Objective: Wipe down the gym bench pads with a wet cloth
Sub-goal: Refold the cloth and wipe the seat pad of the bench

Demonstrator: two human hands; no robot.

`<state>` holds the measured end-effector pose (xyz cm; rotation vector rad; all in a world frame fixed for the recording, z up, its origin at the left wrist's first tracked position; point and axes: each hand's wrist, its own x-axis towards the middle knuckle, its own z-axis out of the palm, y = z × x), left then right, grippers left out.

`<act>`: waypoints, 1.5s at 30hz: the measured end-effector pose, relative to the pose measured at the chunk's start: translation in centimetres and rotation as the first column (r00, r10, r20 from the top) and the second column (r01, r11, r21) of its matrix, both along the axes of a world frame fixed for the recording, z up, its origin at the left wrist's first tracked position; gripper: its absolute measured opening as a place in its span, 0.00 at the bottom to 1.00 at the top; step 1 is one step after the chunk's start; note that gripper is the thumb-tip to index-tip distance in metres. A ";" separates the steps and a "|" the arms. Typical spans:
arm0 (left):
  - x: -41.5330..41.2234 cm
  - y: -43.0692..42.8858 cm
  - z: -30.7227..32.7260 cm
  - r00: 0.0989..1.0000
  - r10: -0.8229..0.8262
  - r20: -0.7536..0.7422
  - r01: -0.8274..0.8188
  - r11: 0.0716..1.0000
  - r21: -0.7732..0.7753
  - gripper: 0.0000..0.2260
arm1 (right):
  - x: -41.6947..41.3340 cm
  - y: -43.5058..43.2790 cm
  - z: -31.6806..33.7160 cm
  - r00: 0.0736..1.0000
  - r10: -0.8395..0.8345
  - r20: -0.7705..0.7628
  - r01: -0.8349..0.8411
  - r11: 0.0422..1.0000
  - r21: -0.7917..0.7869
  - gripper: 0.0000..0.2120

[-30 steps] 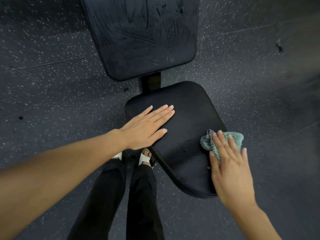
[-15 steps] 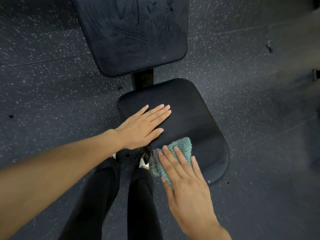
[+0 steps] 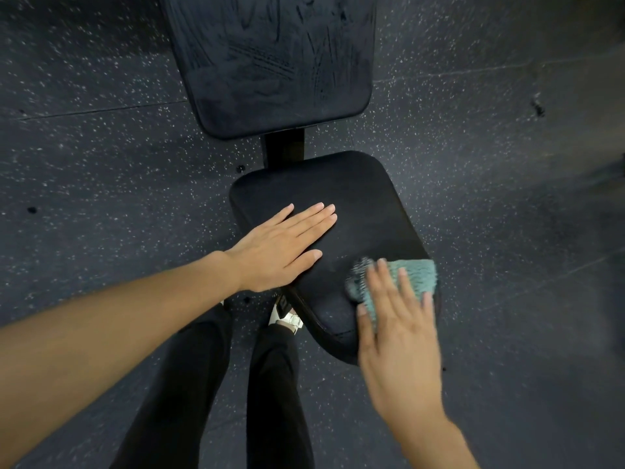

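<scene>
The black seat pad point(image 3: 351, 204) of the gym bench lies below me. Above it is the longer black back pad point(image 3: 270, 62), streaked with wet wipe marks. My left hand point(image 3: 284, 248) rests flat and empty on the seat pad's left side, fingers together. My right hand point(image 3: 395, 319) presses flat on a teal cloth point(image 3: 412, 275) at the seat pad's near right edge. The hand is blurred and covers the cloth's near part.
A black frame post point(image 3: 284, 147) joins the two pads. Dark speckled rubber floor point(image 3: 101, 181) surrounds the bench. My legs in black trousers point(image 3: 216, 384) and a white sandal point(image 3: 287, 318) stand just left of the seat pad's near end.
My right hand has slid the cloth from the seat pad's near left edge across to its right edge. The left hand has stayed flat on the pad.
</scene>
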<state>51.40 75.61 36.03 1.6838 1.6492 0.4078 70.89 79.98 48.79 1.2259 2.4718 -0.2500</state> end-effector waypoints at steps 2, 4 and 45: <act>0.3 0.0 0.2 1.000 0.005 -0.012 -0.005 1.000 -0.009 0.31 | -0.2 -2.4 -0.1 0.995 0.083 -0.056 -0.084 0.996 -0.015 0.25; 0.6 0.0 0.3 1.000 0.013 -0.013 -0.013 1.000 -0.018 0.31 | 0.2 -4.0 0.0 0.987 0.139 -0.081 -0.146 0.986 -0.081 0.24; 3.1 1.1 2.7 0.989 0.145 0.005 -0.142 0.978 -0.154 0.32 | 2.8 10.8 -1.1 0.971 0.195 -0.136 -0.233 0.894 -0.382 0.24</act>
